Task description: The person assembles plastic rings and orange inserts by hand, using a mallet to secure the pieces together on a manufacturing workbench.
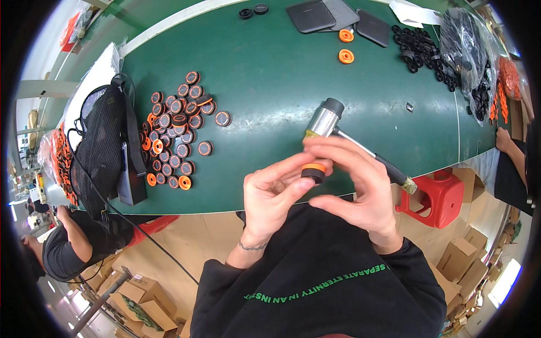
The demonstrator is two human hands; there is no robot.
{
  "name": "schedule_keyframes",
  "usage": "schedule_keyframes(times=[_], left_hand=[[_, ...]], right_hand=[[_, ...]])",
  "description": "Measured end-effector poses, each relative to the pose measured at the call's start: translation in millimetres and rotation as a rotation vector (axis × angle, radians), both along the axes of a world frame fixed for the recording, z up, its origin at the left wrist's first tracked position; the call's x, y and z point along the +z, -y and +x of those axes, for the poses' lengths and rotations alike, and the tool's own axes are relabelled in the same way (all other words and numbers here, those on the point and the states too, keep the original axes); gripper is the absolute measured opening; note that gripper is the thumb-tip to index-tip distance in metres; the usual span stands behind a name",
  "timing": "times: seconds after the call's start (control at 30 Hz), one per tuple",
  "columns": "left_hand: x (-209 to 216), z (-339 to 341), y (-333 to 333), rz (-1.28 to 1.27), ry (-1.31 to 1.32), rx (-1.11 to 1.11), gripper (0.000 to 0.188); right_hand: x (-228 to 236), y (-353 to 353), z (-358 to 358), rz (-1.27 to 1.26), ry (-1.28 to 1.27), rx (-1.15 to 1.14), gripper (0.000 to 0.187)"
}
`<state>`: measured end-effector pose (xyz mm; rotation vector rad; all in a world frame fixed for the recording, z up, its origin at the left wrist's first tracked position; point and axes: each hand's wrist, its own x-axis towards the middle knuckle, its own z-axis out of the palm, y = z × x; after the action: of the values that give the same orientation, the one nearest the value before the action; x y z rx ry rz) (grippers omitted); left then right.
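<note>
A small round black cap with an orange rim [313, 172] is pinched between the thumb and fingers of my left hand [276, 186], just above the table's near edge. My right hand [360, 183] arches over its right side. The right fingers are stretched out and close to the left fingertips, with the thumb well apart; whether they touch the cap I cannot tell. Just beyond my hands lies a mallet [324, 119] with a metal head and black face. Its dark handle runs toward the lower right, partly hidden behind my right fingers.
Many similar black-and-orange caps [176, 106] cover the left of the green table [253, 84], beside a black mesh bag [98, 135]. Orange discs [346, 56], dark flat pouches [310, 17] and black parts [417, 48] lie farther off. A red stool [442, 203] stands right; co-workers sit both sides.
</note>
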<state>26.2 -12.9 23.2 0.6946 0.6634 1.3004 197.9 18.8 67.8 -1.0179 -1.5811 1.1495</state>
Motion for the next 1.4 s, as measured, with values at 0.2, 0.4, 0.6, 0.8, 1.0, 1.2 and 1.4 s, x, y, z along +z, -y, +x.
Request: schedule_keyframes(times=[0.2, 0.4, 0.6, 0.8, 1.0, 1.2, 1.4], left_hand=[[1, 4, 5, 0.136, -0.216, 0.084, 0.032], [7, 4, 1, 0.151, -0.246, 0.105, 0.027], [2, -23, -24, 0.245, -1.202, 0.199, 0.021], [-4, -20, -30, 0.320, -1.534, 0.374, 0.027], [-6, -45, -21, 0.167, -0.975, 0.529, 0.035], [-7, -46, -18, 0.160, -0.913, 0.541, 0.038], [-7, -47, -18, 0.171, -0.839, 0.549, 0.039]], right_hand=[[-18, 5, 3, 0.000, -0.124, -0.002, 0.038], [-19, 3, 3, 0.131, -0.061, -0.049, 0.034], [-17, -7, 31, 0.194, 0.827, -0.252, 0.039], [-31, 1, 38, 0.190, 0.801, -0.305, 0.031], [15, 2, 18, 0.402, 0.633, -0.183, 0.041], [7, -4, -4, 0.351, 0.856, 0.076, 0.049], [10, -5, -3, 0.382, 0.854, 0.017, 0.054]])
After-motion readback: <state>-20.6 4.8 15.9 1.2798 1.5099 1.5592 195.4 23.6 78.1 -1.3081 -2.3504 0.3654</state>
